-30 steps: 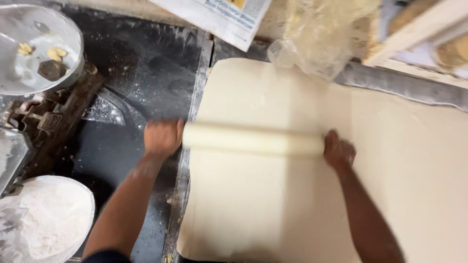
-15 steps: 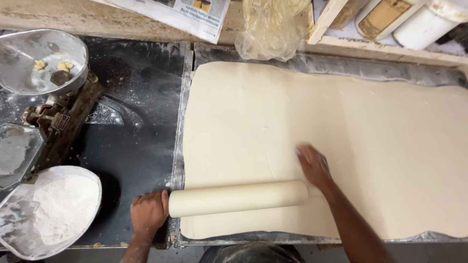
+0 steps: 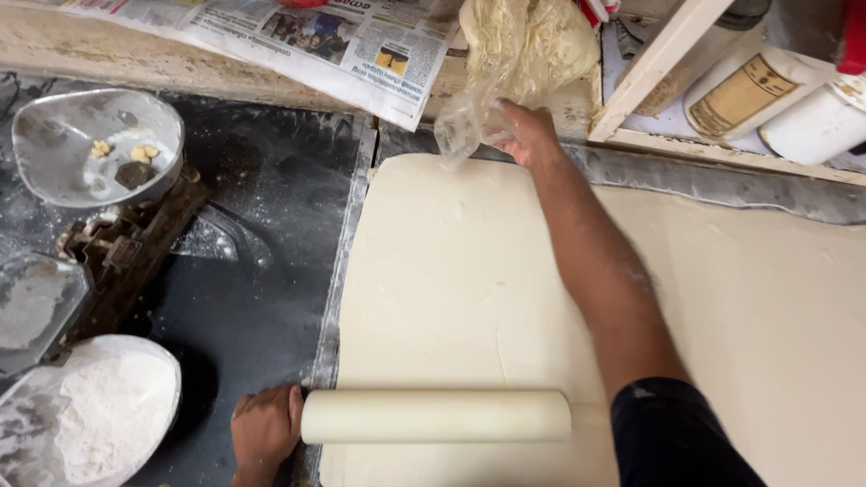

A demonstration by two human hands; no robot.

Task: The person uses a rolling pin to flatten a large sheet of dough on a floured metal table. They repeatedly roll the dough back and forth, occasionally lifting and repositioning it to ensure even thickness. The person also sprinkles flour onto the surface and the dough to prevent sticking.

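Left hand [image 3: 264, 431]: it is sitting at the near left edge of the dough, and its grip is curling around the left end of the rolling pin [image 3: 437, 416].
Rolling pin: it is pale and round, lying flat across the near end of the dough sheet [image 3: 451, 280] — its right end is passing under the right arm's dark sleeve [image 3: 672, 437].
Right hand [image 3: 526, 133]: it is reaching far out past the top edge of the dough, and its grip is closing on the clear plastic bag [image 3: 492, 86].
Plastic bag: it is crinkly and is holding a lump of yellowish dough [image 3: 541, 41]; it is sitting at the back of the counter, just past the dough sheet.
Dough sheet: it is big, smooth and cream-coloured, lying flat and spreading off to the right.
Counter [image 3: 257, 271]: it is dark and dusted with flour on the left side.
Flour bowl [image 3: 86, 415]: it is sitting near the left hand, full of white flour.
Scale [image 3: 95, 149]: its metal pan is holding small bits — it is standing at the far left.
Newspaper [image 3: 307, 36]: it is lying along the back edge.
White jars [image 3: 758, 86]: they are lying behind a wooden frame at the top right.
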